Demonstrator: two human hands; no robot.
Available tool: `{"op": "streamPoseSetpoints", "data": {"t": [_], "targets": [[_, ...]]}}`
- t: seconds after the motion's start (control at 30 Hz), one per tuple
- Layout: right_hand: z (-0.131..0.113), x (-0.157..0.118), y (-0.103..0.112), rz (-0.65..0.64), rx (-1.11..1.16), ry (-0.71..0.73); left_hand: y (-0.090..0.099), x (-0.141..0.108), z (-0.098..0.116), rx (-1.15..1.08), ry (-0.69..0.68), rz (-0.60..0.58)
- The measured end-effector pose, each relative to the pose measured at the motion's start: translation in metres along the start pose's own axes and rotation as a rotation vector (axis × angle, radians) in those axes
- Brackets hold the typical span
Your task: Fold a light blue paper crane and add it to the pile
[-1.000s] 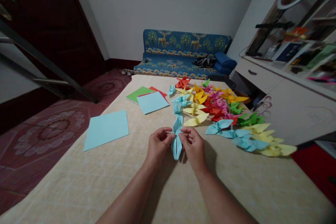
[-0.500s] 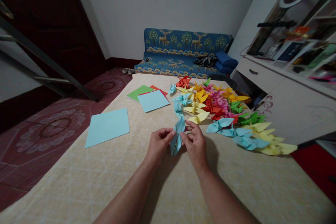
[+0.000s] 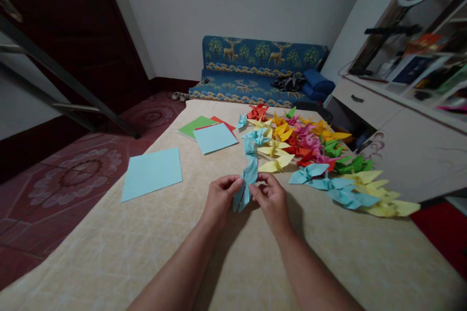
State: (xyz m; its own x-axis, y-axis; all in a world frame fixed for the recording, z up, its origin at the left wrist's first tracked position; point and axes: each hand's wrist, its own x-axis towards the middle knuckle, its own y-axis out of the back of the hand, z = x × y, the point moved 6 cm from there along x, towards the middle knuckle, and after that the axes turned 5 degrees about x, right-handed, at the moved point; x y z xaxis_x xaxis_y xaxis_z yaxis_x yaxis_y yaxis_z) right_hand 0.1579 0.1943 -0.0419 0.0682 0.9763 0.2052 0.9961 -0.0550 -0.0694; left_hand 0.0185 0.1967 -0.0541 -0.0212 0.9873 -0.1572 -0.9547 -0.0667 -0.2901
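Observation:
A folded light-blue paper piece point(image 3: 249, 175), long and narrow with a split lower end, is held upright and slightly tilted above the table point(image 3: 153, 252). My left hand point(image 3: 222, 195) pinches its left edge between thumb and fingers. On the right edge, my right hand point(image 3: 270, 198) grips it with the thumb in front and fingers behind. Just beyond the hands lie folded light-blue cranes point(image 3: 250, 148) and yellow cranes point(image 3: 276, 163).
Many coloured paper cranes point(image 3: 308, 141) cover the table's right back. A large light-blue sheet point(image 3: 151, 173) lies at left, with smaller blue point(image 3: 215, 138), green point(image 3: 197, 126) and red sheets behind. Beyond are a patterned sofa point(image 3: 248, 77), a metal ladder point(image 3: 69, 75) and a white cabinet point(image 3: 412, 126).
The lower end of the held blue paper has swung slightly left, and its points sit closer together. Both hands keep their grip. The whole view has shifted slightly.

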Motion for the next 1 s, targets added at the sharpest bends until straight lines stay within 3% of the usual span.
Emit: {"op": "streamPoseSetpoints", "data": {"t": [0.23,0.5,0.73,1.0], "targets": [[-0.009,-0.002,0.003,0.092,-0.164,0.188,0.003,0.001,-0.002,-0.009,-0.012,0.046],[-0.004,-0.004,0.0,0.046,-0.182,0.087,0.002,0.0,0.001,0.011,-0.037,0.087],[0.0,-0.005,0.004,0.112,-0.169,0.099,0.006,-0.004,0.016,0.264,-0.231,0.238],[-0.01,-0.009,0.003,0.134,-0.433,0.272,-0.002,-0.016,0.024,0.485,-0.334,0.227]]}}
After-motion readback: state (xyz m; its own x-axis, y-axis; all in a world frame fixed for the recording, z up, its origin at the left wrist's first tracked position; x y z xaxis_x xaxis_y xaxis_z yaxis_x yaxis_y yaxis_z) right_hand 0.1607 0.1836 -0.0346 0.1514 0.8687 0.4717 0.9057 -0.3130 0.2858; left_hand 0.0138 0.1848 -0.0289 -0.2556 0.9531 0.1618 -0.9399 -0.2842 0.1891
